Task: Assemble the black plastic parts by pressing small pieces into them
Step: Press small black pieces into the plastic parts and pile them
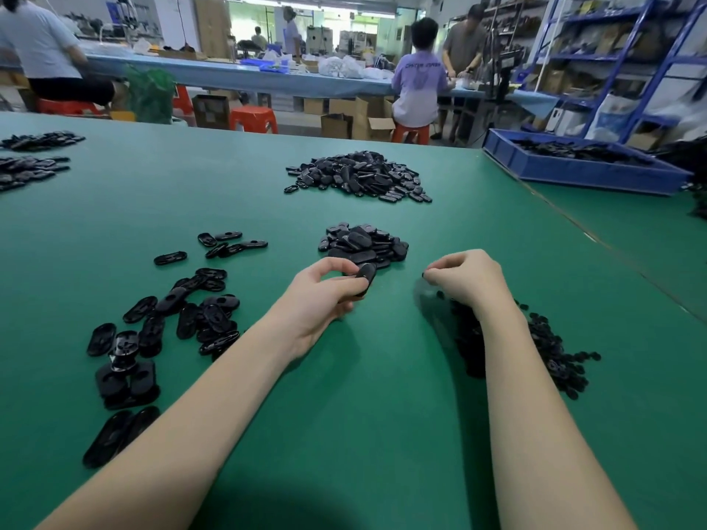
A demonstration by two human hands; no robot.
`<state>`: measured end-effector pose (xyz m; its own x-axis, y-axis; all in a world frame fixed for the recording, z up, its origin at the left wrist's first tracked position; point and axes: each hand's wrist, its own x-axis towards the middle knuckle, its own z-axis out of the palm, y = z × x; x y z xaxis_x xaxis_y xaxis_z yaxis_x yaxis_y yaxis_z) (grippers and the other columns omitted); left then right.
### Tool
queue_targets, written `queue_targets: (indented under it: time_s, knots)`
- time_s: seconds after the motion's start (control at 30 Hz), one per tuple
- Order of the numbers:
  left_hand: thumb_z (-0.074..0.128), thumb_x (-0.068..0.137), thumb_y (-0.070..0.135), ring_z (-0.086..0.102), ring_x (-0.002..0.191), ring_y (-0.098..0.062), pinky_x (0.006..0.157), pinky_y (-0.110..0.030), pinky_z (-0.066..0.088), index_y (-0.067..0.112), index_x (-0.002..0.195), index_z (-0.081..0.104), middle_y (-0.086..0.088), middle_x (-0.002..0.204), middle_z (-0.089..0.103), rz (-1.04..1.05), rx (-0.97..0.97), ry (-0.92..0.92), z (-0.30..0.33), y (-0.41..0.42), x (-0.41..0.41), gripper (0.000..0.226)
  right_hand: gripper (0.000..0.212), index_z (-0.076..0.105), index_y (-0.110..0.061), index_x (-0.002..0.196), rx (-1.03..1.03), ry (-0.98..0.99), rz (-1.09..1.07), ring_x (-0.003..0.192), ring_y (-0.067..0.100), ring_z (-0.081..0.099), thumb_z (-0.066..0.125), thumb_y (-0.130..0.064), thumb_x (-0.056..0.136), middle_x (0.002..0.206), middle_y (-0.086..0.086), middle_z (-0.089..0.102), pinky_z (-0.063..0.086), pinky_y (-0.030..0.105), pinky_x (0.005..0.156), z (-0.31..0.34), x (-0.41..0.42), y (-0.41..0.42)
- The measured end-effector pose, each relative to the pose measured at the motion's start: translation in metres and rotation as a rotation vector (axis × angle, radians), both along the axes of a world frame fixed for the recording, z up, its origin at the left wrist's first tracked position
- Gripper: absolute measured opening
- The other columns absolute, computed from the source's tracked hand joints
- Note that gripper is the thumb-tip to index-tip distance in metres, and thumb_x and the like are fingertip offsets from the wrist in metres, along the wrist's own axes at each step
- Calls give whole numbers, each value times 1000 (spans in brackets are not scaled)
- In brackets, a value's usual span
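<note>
Black oval plastic part [365, 275] sits pinched between the thumb and curled fingers of the left hand [325, 300], just in front of a small heap of similar parts [363, 244] near the middle of the green table [382, 415]. The right hand [468, 279] is curled, pinching a tiny black piece [424, 275] above a scattered pile of small pieces [551, 350] toward the table's right edge.

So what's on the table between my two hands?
Head view: only bare green table lies between the left hand, holding a black oval part, and the right hand.
</note>
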<state>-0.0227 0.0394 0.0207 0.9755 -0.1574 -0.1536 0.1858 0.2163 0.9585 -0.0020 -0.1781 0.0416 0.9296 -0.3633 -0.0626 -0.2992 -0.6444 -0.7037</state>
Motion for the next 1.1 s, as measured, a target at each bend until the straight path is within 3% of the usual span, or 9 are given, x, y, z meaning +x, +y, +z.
queue_targets:
  time_s: [0.07,0.17,0.33,0.47,0.6,0.7,0.9,1.1]
  knots:
    - [71,87,0,60,68,-17,63,-23,48,18,101,68,-9,98,68,14,1,-36,1,1,-1,22,9,81,-29,81,186,-58,38,68,13,54,73,-23,82,90,-4,79,44,22,55,2,-2,4]
    - [72,87,2,62,59,-11,66,-19,54,20,107,74,-6,95,69,48,4,-63,3,2,0,27,8,82,-31,81,338,-81,105,73,15,48,77,-25,82,80,-13,78,35,13,40,6,-3,9]
    - [60,93,-5,65,86,-22,71,-19,58,9,110,72,-15,96,62,81,-71,-46,5,3,2,24,8,83,-31,90,459,-15,224,64,12,41,77,-27,86,91,-9,80,30,15,43,8,-2,16]
    - [60,94,-4,65,84,-22,71,-20,58,10,108,70,-18,93,64,123,-79,-58,4,5,4,23,5,76,-21,93,556,28,299,54,10,36,75,-21,88,97,0,80,27,16,43,9,-1,23]
    - [66,91,-2,74,84,-19,74,-19,57,11,104,68,-12,94,76,186,-79,-118,3,8,7,18,6,72,-24,88,584,52,379,51,9,39,75,-19,89,98,0,80,27,15,42,12,-2,30]
    - [68,90,-4,75,78,-17,73,-18,57,8,103,66,-10,85,78,207,-104,-164,3,8,8,18,11,76,-26,79,565,18,401,55,8,40,79,-19,86,86,-8,73,27,16,46,15,-2,37]
    - [69,89,-3,73,75,-15,77,-21,59,7,108,66,-7,85,78,225,-42,-241,6,10,7,21,6,76,-23,85,556,-40,426,47,7,36,79,-17,87,80,1,65,24,17,45,20,-1,52]
    - [72,86,0,72,80,-16,86,-28,56,17,100,68,-5,89,79,198,52,-265,8,12,5,23,6,75,-23,83,497,-117,374,49,6,35,78,-18,86,61,-9,66,24,17,43,18,0,64]
